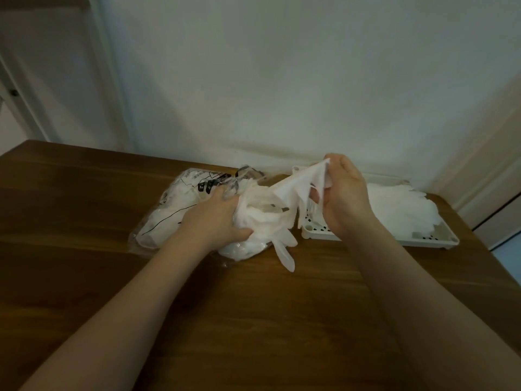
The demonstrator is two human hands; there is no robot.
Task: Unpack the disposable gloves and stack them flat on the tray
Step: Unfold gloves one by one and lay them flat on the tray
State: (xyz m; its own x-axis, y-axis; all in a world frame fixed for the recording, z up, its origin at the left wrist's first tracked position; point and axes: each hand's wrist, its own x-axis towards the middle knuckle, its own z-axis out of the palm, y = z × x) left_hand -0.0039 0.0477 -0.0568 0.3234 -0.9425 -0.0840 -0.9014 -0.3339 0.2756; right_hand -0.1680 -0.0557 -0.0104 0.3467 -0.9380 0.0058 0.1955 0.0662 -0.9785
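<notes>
A clear plastic pack (174, 210) with black print lies on the wooden table, with a bunch of white disposable gloves (262, 221) spilling from its right end. My left hand (217, 218) grips that bunch at the pack's mouth. My right hand (342, 193) pinches one white glove (298, 183) and holds it up, stretched away from the bunch. A white perforated tray (439, 238) sits to the right, partly behind my right hand. A flat stack of gloves (400, 207) lies in it.
The brown wooden table (253, 320) runs up to a white wall behind the pack and tray. The table's right edge falls away just past the tray. A door frame stands at the far left.
</notes>
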